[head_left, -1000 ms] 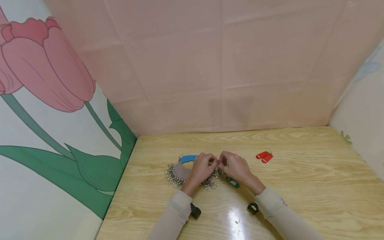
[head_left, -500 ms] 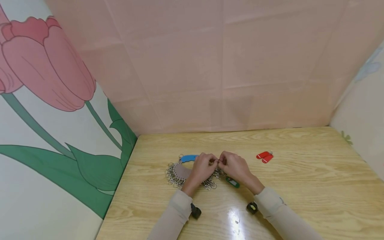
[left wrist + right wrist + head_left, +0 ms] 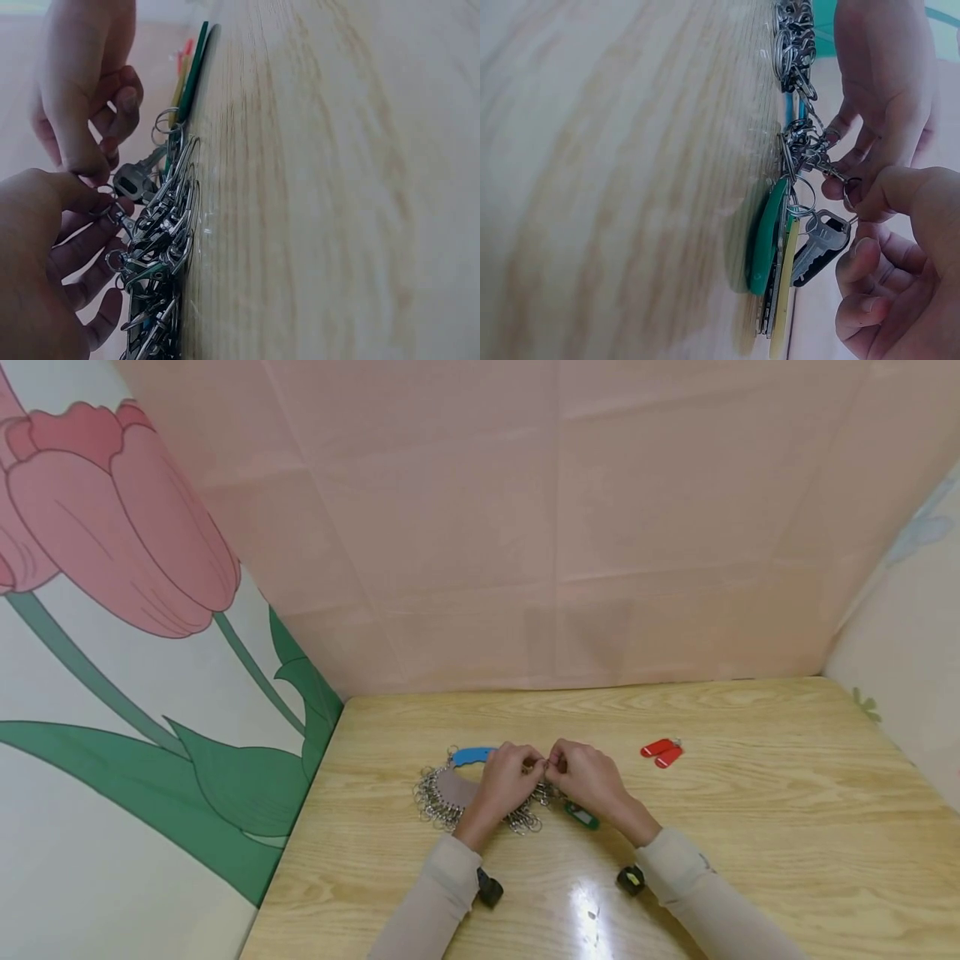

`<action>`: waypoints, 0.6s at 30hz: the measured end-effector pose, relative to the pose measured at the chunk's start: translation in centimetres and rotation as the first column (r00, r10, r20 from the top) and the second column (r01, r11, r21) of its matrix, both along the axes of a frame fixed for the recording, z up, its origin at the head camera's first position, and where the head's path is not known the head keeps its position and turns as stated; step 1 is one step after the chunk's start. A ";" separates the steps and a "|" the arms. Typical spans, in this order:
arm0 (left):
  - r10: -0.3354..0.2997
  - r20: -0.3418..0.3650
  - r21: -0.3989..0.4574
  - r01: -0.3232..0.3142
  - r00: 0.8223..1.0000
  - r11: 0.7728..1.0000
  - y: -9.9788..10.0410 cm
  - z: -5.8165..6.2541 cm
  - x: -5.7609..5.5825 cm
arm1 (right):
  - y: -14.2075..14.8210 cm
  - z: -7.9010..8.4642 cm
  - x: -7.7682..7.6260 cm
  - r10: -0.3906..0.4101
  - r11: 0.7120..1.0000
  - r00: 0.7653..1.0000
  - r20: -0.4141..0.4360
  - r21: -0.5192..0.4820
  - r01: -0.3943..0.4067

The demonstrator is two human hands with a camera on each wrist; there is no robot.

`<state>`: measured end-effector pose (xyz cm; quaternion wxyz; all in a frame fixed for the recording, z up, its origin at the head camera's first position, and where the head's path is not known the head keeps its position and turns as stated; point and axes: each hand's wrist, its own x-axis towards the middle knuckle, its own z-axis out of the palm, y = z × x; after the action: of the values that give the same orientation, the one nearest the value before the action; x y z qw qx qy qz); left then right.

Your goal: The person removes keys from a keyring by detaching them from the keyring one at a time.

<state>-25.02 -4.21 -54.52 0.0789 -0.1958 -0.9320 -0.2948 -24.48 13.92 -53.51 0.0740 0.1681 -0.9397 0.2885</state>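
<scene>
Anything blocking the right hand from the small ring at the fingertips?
Nothing visible. The right hand and left hand meet at the small ring. The key and green tag sit off toward the table, not between.

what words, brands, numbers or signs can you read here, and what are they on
None is readable.
Green tag: pale label, any writing too small to read.
Red tags: pale marks, too small to read.
Key: no legible marking.
Black wrist device: yellow mark, too small to read.
</scene>
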 end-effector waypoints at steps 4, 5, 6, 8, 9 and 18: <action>0.007 -0.001 -0.006 -0.007 1.000 1.000 0.0 0.1 0.0 | 0.0 0.0 0.0 0.002 1.000 1.000 -0.005 -0.001 -0.002; 0.008 0.000 -0.007 -0.008 1.000 1.000 0.0 0.1 0.0 | 0.0 0.0 0.1 0.003 1.000 1.000 -0.005 -0.002 -0.003; 0.009 0.001 -0.007 -0.009 1.000 1.000 0.1 0.0 0.0 | 0.1 0.0 0.1 0.006 1.000 1.000 -0.006 -0.003 -0.006; 0.009 -0.001 -0.009 -0.009 1.000 1.000 0.1 0.0 0.0 | 0.0 0.0 0.1 0.012 1.000 1.000 -0.003 -0.005 -0.012; 0.008 -0.001 -0.008 -0.008 1.000 1.000 0.1 -0.1 0.0 | 0.1 0.0 0.1 0.014 1.000 1.000 -0.001 -0.006 -0.014; 0.000 -0.007 0.006 0.000 1.000 1.000 0.0 -0.1 0.0 | 0.1 0.1 0.2 0.034 0.999 0.999 0.000 -0.002 -0.034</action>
<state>-25.05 -4.16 -54.66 0.0830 -0.1966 -0.9308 -0.2969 -24.33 14.06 -53.44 0.0691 0.1839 -0.9365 0.2905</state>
